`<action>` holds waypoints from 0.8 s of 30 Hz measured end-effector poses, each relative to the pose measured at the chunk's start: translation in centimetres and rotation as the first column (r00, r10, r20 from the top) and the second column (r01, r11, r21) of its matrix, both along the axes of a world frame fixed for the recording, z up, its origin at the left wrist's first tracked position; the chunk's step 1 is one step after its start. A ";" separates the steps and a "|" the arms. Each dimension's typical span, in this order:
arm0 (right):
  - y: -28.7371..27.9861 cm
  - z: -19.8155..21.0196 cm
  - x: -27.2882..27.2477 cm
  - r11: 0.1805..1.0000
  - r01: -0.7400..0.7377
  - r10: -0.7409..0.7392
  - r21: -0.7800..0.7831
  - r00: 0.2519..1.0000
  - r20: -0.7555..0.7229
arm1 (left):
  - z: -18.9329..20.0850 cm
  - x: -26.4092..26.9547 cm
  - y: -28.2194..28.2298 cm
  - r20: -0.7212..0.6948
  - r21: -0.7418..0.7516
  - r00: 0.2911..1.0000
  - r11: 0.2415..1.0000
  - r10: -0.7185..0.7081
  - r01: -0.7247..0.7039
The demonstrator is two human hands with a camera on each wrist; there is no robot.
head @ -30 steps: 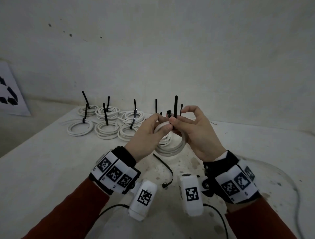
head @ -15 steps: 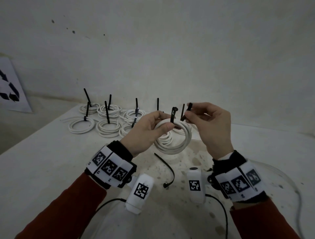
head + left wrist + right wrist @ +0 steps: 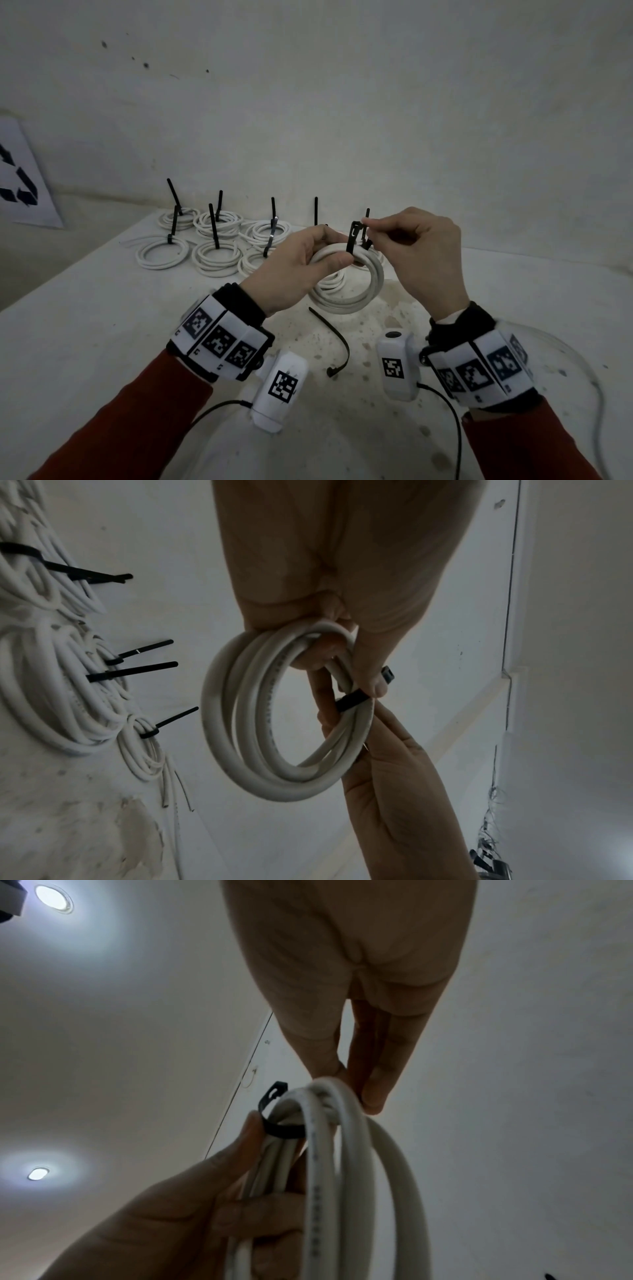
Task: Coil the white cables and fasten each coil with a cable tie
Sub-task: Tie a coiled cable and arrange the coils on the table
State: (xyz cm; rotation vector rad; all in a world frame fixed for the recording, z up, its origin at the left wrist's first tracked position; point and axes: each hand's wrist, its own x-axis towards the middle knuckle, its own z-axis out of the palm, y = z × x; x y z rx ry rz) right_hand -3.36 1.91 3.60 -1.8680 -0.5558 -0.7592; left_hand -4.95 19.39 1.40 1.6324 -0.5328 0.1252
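I hold a coil of white cable (image 3: 356, 291) upright above the table. My left hand (image 3: 337, 248) grips its top, thumb in front, fingers through the loop. A black cable tie (image 3: 352, 240) goes around the strands beside my thumb, and its head stands up above the coil. My right hand (image 3: 369, 229) pinches the tie's tail close to that head. In the left wrist view the coil (image 3: 260, 750) hangs from my fingers, with the tie (image 3: 352, 700) across it. In the right wrist view the tie (image 3: 274, 1123) curves around the strands (image 3: 342, 1164).
Several tied coils (image 3: 215, 255) with black tie tails sticking up lie at the table's back left. A spare black tie (image 3: 337, 342) lies below my hands. A loose white cable (image 3: 597, 397) runs along the right side. A wall stands close behind.
The tie's tail stood straight up a second ago. My right hand has since bent it over and brought its tip to the tie's head. Both hands lifted the coil slightly.
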 end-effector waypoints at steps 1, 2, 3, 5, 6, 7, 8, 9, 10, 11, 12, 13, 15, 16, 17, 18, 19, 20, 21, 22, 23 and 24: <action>0.0 0.0 0.0 1.000 -0.010 0.010 0.001 1.000 0.001 | 0.0 0.1 0.0 0.003 0.004 1.000 1.000 -0.001 0.001; 0.0 0.0 0.0 1.000 -0.020 0.020 -0.001 1.000 0.004 | -0.1 0.1 0.0 0.005 0.009 1.000 1.000 -0.003 0.003; 0.0 0.0 0.0 0.999 -0.032 0.032 -0.007 0.999 0.008 | -0.1 0.1 0.0 0.007 0.014 1.000 1.000 -0.006 0.005; 0.1 0.0 0.0 0.999 -0.040 0.040 -0.022 0.999 0.011 | -0.1 0.1 0.0 0.008 0.023 1.000 1.000 -0.013 0.013; 0.1 0.0 -0.1 0.999 -0.040 0.040 -0.026 0.999 0.009 | -0.1 0.0 0.0 0.007 0.028 1.000 0.999 -0.017 0.017; 0.2 0.0 -0.1 0.999 -0.048 0.048 -0.023 0.999 0.000 | -0.1 0.0 0.0 0.006 0.033 1.000 0.999 -0.022 0.021; 0.3 0.0 -0.2 0.998 -0.057 0.056 -0.012 0.998 -0.024 | -0.1 0.1 0.0 0.004 0.037 1.000 0.999 -0.026 0.025; 0.4 0.0 -0.3 0.997 -0.078 0.079 0.012 0.995 -0.059 | -0.1 0.1 0.0 0.001 0.042 1.000 0.999 -0.026 0.026; 0.5 0.1 -0.5 0.993 -0.107 0.110 0.040 0.989 -0.098 | -0.1 0.1 0.1 -0.003 0.051 1.000 0.998 -0.022 0.022; 0.5 0.2 -0.6 0.988 -0.141 0.149 0.068 0.979 -0.140 | -0.1 0.1 0.2 -0.006 0.062 1.000 0.998 -0.016 0.016; 0.7 0.2 -0.8 0.983 -0.159 0.173 0.091 0.968 -0.180 | -0.1 0.1 0.2 -0.006 0.077 1.000 0.997 -0.009 0.009; 0.8 0.2 -0.9 0.980 -0.166 0.186 0.110 0.958 -0.217 | -0.1 0.1 0.3 -0.002 0.095 1.000 0.995 0.000 0.000; 1.1 0.2 -1.1 0.978 -0.164 0.194 0.132 0.945 -0.262 | -0.2 0.1 0.4 0.011 0.139 1.000 0.990 0.024 -0.026; 1.2 0.2 -1.1 0.975 -0.169 0.204 0.144 0.938 -0.280 | -0.2 0.2 0.4 0.014 0.162 0.999 0.986 0.038 -0.040; 1.2 0.2 -1.0 0.968 -0.178 0.226 0.175 0.925 -0.307 | -0.3 0.3 0.5 0.011 0.179 0.999 0.983 0.050 -0.051; 1.1 0.2 -1.0 0.955 -0.198 0.265 0.220 0.902 -0.339 | -0.3 0.4 0.7 0.002 0.186 0.998 0.981 0.058 -0.057; 1.0 0.3 -1.0 0.935 -0.223 0.317 0.274 0.872 -0.372 | -0.4 0.6 0.8 -0.008 0.185 0.998 0.981 0.061 -0.059; 0.9 0.3 -0.9 0.913 -0.245 0.367 0.325 0.842 -0.397 | -0.4 0.6 0.8 -0.016 0.182 0.998 0.982 0.062 -0.058; 0.8 0.4 -0.9 0.896 -0.256 0.402 0.364 0.815 -0.417 | -0.4 0.6 0.8 -0.020 0.180 0.998 0.982 0.063 -0.058; 0.8 0.4 -0.9 0.884 -0.258 0.422 0.389 0.798 -0.431 | -0.4 0.6 0.8 -0.023 0.182 0.998 0.982 0.063 -0.058; 0.8 0.4 -0.9 0.878 -0.253 0.430 0.406 0.789 -0.439 | -0.4 0.6 0.8 -0.024 0.184 0.998 0.981 0.063 -0.057; 0.9 0.4 -0.9 0.874 -0.246 0.434 0.419 0.784 -0.444 | -0.4 0.7 0.8 -0.027 0.186 0.998 0.981 0.062 -0.056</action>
